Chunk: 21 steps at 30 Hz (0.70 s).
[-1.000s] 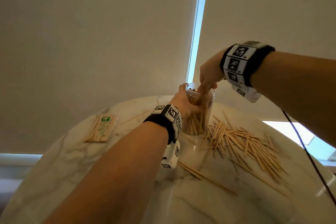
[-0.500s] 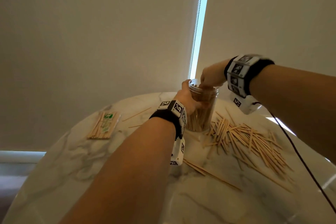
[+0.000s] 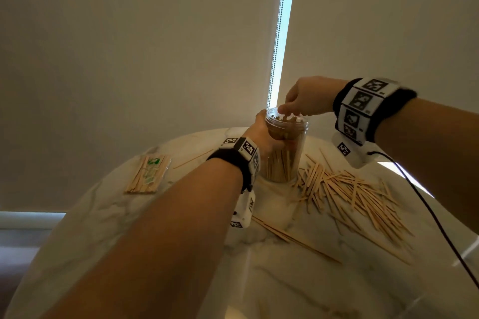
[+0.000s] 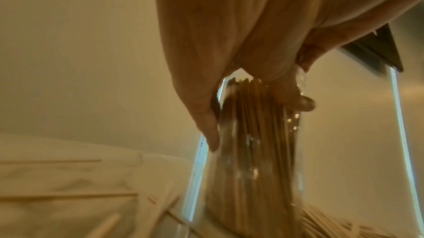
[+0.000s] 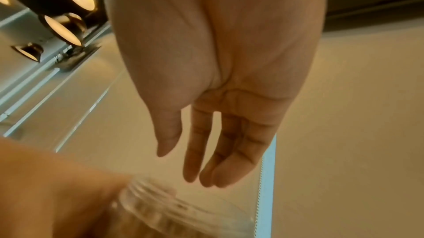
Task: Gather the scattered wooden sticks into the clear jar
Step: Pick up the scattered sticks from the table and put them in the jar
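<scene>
The clear jar (image 3: 283,155) stands upright on the marble table (image 3: 129,215), packed with wooden sticks (image 4: 254,133). My left hand (image 3: 261,134) grips the jar's upper part from the left, thumb and fingers round its wall (image 4: 231,151). My right hand (image 3: 298,103) hovers just above the jar's threaded mouth (image 5: 165,205), fingers (image 5: 206,151) straight, pointing down, and empty. A large pile of scattered sticks (image 3: 357,197) lies to the right of the jar. A few long sticks (image 3: 290,238) lie in front of it.
A wrapped bundle of sticks (image 3: 148,175) lies at the table's far left, with single sticks (image 3: 193,162) near it. A black cable (image 3: 427,204) runs from my right wrist across the right side. Window blinds (image 3: 129,46) hang behind the table.
My right hand let go of sticks inside the jar and lifted out, fingers now straight above the mouth. The left hand kept its grip on the jar.
</scene>
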Tool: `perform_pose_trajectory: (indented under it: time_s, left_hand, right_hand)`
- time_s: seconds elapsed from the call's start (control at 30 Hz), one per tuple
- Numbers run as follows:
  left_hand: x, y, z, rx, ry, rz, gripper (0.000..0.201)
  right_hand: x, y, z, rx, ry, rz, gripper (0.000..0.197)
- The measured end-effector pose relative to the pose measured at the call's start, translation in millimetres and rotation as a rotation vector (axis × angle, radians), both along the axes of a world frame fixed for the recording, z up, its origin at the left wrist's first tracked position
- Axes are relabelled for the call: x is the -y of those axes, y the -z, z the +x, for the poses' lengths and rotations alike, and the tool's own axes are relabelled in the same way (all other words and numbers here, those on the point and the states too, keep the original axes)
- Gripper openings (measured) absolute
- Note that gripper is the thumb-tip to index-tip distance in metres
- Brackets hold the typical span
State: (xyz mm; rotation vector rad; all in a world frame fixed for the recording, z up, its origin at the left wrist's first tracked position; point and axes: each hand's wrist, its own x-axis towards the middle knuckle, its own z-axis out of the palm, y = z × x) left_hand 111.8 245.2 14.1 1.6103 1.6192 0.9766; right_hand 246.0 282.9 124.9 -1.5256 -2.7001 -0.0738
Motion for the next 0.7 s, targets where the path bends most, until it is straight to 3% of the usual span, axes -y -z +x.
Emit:
perform_pose_trajectory:
  time_s: [0.1,0.2,0.27,0.37,0.5,0.6,0.7]
  left_hand:
    - [7,0,-22,-0.262,-0.021,-0.191,0.131]
    - [15,0,-61,-0.409,-0.115,-0.264,0.103]
    - [18,3,-82,-0.556,-0.200,-0.306,0.081]
    - [23,10,-95,-0.752,-0.278,-0.377,0.063]
    - [36,15,-82,-0.778,-0.197,-0.437,0.067]
    - [45,20,-61,-0.816,-0.138,-0.440,0.084]
    - [48,29,-40,-0.946,-0.110,-0.443,0.085]
  right_hand:
    - [28,0,12,-0.171,-0.053,0.089,0.033]
    - [63,22,19,-0.224,-0.102,-0.077,0.028]
    - [80,49,20,-0.120,-0.104,-0.276,0.029]
    - [93,92,14,0.083,-0.093,-0.436,0.052]
    - [101,123,9,0.230,-0.128,-0.447,0.074]
    - [102,130,8,0.206,-0.165,-0.447,0.060]
    - [104,131,12,0.156,-0.167,-0.489,0.034]
